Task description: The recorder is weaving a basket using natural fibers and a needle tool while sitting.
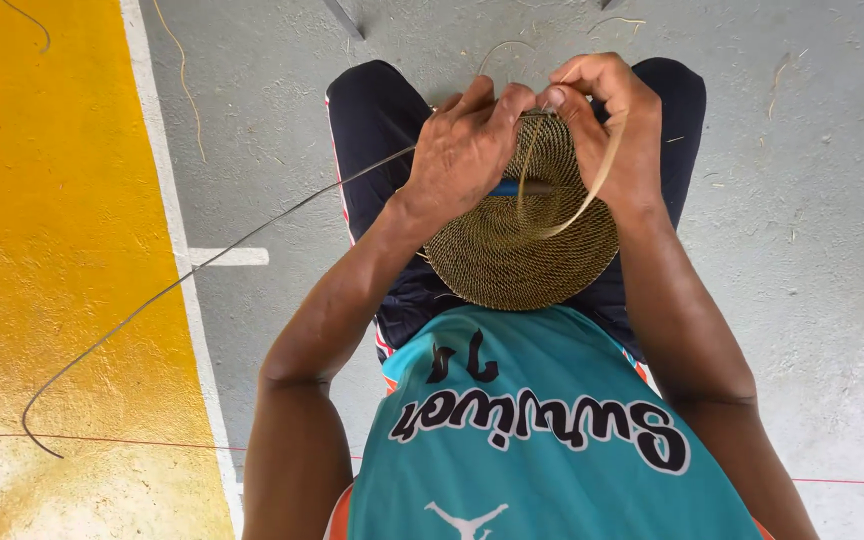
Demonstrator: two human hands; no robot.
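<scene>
A round, finely woven disc of tan fibre (507, 255) rests on my lap, over dark shorts. My left hand (462, 150) grips its far rim, fingers curled on the edge. My right hand (607, 115) pinches a thin pale strip (592, 190) at the same rim; the strip curves down across the disc. A slim tool with a blue handle (517, 188) lies between my hands, partly hidden by the left one. A long thin dark cane (182, 275) runs from under my left hand out to the left, ending in a hook-like bend on the yellow floor.
I sit on a grey concrete floor (812, 250) with a yellow painted area (52, 220) and a white line (167, 190) at the left. Loose fibre scraps (782, 65) lie scattered ahead. A thin red string (112, 440) crosses the floor near me.
</scene>
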